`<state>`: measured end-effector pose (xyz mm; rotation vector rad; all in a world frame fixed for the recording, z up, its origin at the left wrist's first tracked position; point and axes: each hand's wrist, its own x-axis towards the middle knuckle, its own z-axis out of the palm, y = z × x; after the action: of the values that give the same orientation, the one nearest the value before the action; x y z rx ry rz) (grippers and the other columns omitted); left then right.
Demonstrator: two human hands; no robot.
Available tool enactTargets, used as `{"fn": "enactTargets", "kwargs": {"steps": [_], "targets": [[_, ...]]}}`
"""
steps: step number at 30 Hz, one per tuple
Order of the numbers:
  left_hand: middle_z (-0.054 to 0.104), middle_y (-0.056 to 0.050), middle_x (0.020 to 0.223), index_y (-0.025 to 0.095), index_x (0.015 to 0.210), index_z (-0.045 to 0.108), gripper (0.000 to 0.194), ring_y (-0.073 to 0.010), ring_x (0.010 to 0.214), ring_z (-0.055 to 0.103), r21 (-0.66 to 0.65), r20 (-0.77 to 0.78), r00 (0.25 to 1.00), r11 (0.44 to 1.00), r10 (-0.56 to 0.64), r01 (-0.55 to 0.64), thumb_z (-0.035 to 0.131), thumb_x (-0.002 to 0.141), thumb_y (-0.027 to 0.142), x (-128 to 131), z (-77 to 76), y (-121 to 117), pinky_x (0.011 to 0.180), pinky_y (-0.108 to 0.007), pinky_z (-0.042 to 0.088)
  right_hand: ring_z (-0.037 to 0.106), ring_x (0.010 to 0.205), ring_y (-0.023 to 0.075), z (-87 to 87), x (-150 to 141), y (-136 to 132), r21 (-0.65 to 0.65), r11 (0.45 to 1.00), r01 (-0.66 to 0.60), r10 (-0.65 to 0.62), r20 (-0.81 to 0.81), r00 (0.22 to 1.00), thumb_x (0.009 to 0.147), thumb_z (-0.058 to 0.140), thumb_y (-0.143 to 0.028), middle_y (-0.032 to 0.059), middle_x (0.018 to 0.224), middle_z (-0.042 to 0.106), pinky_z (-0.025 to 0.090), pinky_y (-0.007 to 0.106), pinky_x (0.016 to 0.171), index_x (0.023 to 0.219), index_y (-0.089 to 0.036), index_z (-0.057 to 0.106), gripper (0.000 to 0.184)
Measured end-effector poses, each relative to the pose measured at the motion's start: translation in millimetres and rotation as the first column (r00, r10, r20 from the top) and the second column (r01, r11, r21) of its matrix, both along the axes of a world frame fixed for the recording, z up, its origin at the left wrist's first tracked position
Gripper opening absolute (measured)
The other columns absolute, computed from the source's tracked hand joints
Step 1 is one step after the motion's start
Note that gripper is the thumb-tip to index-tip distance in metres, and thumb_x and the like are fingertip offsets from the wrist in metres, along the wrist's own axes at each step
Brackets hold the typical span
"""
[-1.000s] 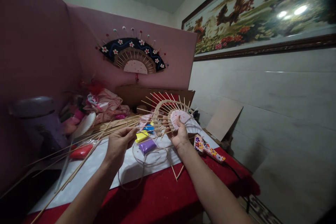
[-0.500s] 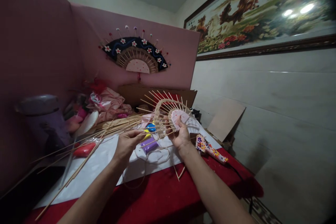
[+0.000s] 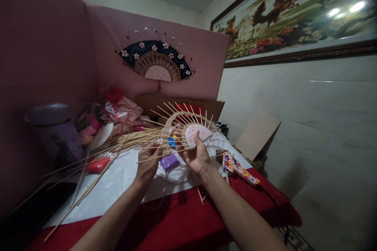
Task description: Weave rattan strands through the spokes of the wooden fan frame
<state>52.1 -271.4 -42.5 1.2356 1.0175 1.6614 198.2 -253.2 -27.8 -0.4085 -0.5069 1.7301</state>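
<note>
My right hand [image 3: 198, 157] is closed on a half-round fan [image 3: 167, 130], its thumb on the pink spotted centre piece [image 3: 193, 133] and its fingers behind. Thin wooden sticks radiate from that piece through a curved band of woven twine. At the fan's left end my left hand [image 3: 148, 161] is closed, with thumb and fingertips at the lower sticks and the band's edge. A loose strand of twine [image 3: 165, 192] hangs below the fan. Behind and under the fan lie a purple packet [image 3: 170, 162] and a blue packet [image 3: 172, 142].
Loose sticks [image 3: 132, 138] and a red packet [image 3: 98, 165] lie at the left on white paper [image 3: 118, 180] over a red tablecloth [image 3: 182, 227]. A flower-patterned glue gun [image 3: 240, 168] rests at the right. A decorated fan [image 3: 156, 60] hangs on the pink partition.
My left hand has come right up against the woven band, from further out along the sticks. The fan has shifted slightly left and tilted in my right hand. The view has turned slightly left.
</note>
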Motion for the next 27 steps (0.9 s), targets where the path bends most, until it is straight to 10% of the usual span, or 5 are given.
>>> {"fn": "enactTargets", "kwargs": {"steps": [10,16,23,27], "targets": [[0.038,0.008,0.040,0.014,0.056,0.052,0.025,-0.0031,0.034,0.027,-0.087,0.020,1.000,0.996,-0.007,0.009,0.064,0.062,0.035,-2.9,-0.6,-0.4,0.035,-0.017,0.019,0.065,0.071,0.0191,-0.5,-4.8,-9.2,0.174,0.938,-0.301,0.291,0.081,0.953,0.080,0.030,-0.064,0.0107,0.084,0.068,0.052,0.030,0.056,0.101,-0.015,0.056,0.060],[0.052,0.002,0.045,0.014,0.062,0.064,0.012,-0.0086,0.042,0.042,-0.048,-0.099,0.991,0.995,-0.091,0.086,0.064,0.059,0.025,-2.5,-13.6,5.1,0.041,-0.020,0.031,0.064,0.084,0.0222,2.4,-5.5,-13.9,0.152,0.925,-0.347,0.341,0.070,0.938,0.074,0.027,-0.071,0.0136,0.084,0.067,0.052,0.031,0.059,0.094,-0.012,0.058,0.069],[0.063,-0.001,0.060,0.017,0.060,0.068,0.012,-0.0139,0.056,0.051,0.009,-0.231,0.971,0.998,-0.061,0.065,0.057,0.059,0.011,1.5,-13.1,1.1,0.056,-0.025,0.039,0.063,0.089,0.0231,6.3,-10.4,-18.3,0.205,0.942,-0.265,0.256,0.072,0.964,0.076,0.030,-0.068,0.0149,0.087,0.067,0.053,0.035,0.066,0.097,-0.012,0.057,0.066],[0.063,0.001,0.073,0.017,0.073,0.064,0.019,-0.0131,0.067,0.055,0.046,0.053,0.998,0.999,0.013,-0.015,0.057,0.057,0.009,-2.9,5.8,-8.6,0.063,-0.025,0.042,0.064,0.084,0.0216,5.0,-12.6,-16.2,0.278,0.952,-0.124,0.107,0.077,0.991,0.074,0.031,-0.070,0.0121,0.083,0.068,0.053,0.033,0.064,0.095,-0.016,0.059,0.064]]}}
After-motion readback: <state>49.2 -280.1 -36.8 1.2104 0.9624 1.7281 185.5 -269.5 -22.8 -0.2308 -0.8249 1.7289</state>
